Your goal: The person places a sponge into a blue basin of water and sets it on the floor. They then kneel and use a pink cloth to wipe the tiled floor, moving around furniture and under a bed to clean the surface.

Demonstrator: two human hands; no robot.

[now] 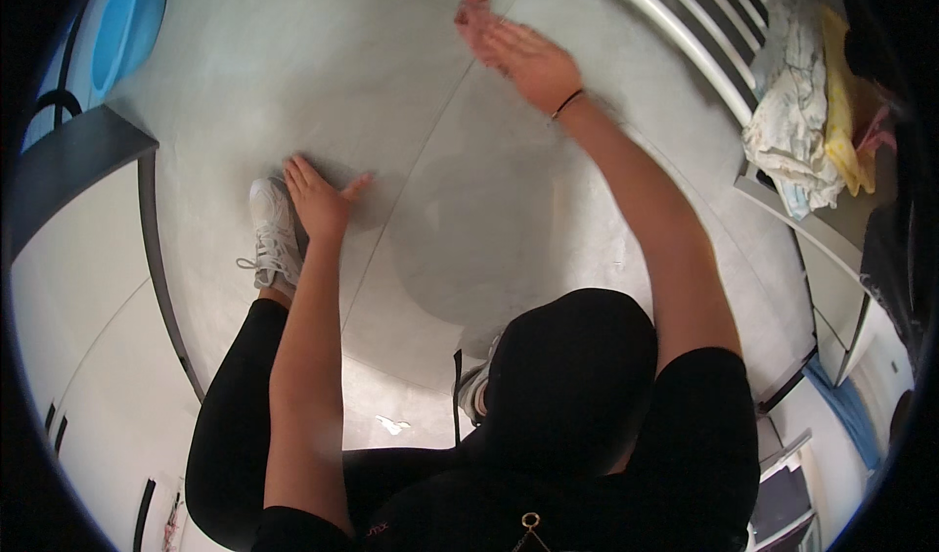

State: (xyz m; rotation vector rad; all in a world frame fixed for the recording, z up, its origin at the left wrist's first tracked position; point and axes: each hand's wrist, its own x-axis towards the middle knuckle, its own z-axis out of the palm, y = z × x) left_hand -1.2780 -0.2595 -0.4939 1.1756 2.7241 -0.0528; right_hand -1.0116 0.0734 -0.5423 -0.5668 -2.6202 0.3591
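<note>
Under the fingers of my right hand [530,64] lies a reddish-pink cloth [477,27] on the grey tiled floor [418,68]; the hand and cloth are slightly blurred. A thin dark band circles that wrist. My left hand [319,196] has its fingers and thumb spread and holds nothing. It is low over the floor beside my white lace-up sneaker [273,222]; whether it touches the floor I cannot tell. My other shoe [475,391] shows partly beneath my bent knee.
A blue plastic basin [128,35] stands at the upper left, near a dark-edged white cabinet [81,259]. White metal bars [682,38] curve along the upper right. Crumpled white and yellow cloths [796,134] lie beside them. A small white scrap [392,425] is on the floor near me.
</note>
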